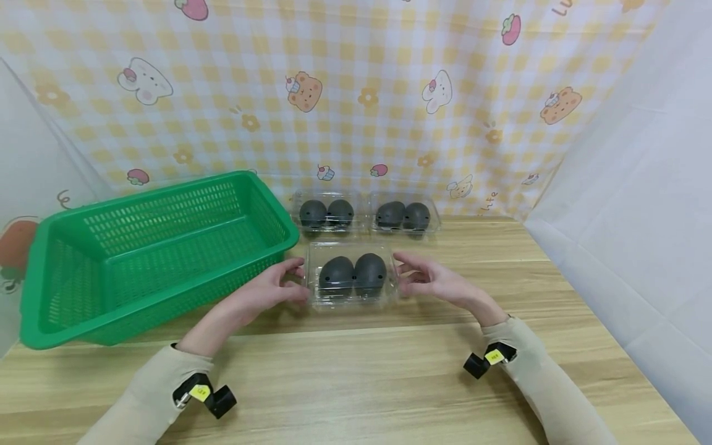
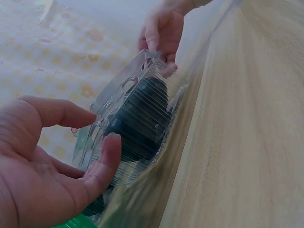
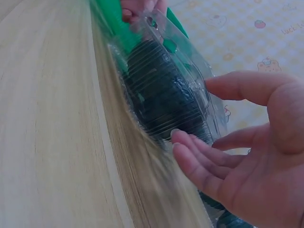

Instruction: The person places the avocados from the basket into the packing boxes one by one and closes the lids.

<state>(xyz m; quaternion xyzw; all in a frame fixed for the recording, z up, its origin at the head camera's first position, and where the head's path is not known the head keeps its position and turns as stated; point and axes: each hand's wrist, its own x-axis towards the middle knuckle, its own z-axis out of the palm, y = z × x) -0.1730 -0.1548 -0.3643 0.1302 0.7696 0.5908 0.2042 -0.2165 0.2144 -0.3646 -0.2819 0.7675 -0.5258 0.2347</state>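
Note:
A clear plastic clamshell box (image 1: 352, 303) holding two dark, avocado-shaped items (image 1: 369, 275) lies on the wooden table. At its left end is my left hand (image 1: 272, 285), with thumb and fingers spread apart and fingertips at the box's edge. My right hand (image 1: 439, 282) mirrors it at the right end, its index fingertip by the lid edge. In the left wrist view, the left thumb (image 2: 107, 154) comes up in front of the ribbed wall. The right wrist view has the right index finger (image 3: 242, 86) against the lid's rim. Neither hand visibly wraps round the box; firm contact is unclear.
A green slotted basket (image 1: 167, 293) stands at the left, its right end close to the box. Behind, two similar clear boxes (image 1: 328, 196) (image 1: 403, 196) sit side by side by the patterned curtain (image 1: 356, 136). Wooden tabletop (image 1: 356, 377) extends in front.

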